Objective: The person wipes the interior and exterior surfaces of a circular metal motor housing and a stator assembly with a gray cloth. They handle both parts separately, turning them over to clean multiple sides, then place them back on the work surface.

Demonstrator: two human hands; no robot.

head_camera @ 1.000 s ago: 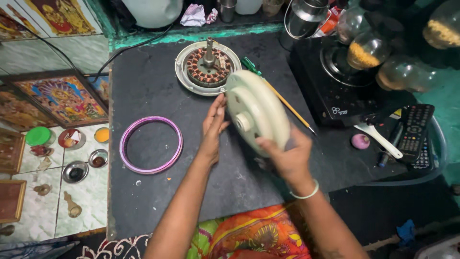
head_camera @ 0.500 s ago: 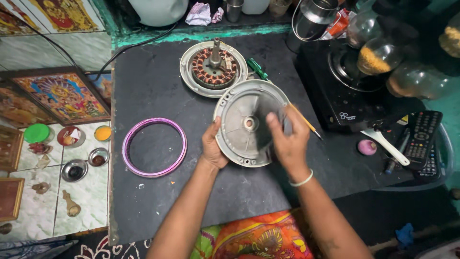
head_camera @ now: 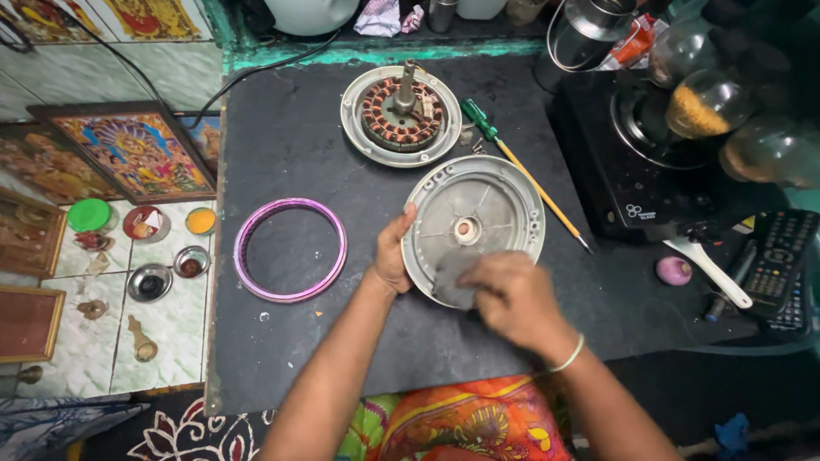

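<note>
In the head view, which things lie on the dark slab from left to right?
Purple ring → left hand → round grey motor cover → green-handled screwdriver → black induction cooktop → remote control.

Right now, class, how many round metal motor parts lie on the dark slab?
2: the grey round cover plate held between both hands, and the round housing with copper windings behind it. None seem hidden.

dark slab [head_camera: 299,358] carries a round cover [head_camera: 491,205], motor stator [head_camera: 401,115], pink ring [head_camera: 290,249] and screwdriver [head_camera: 521,171].
</note>
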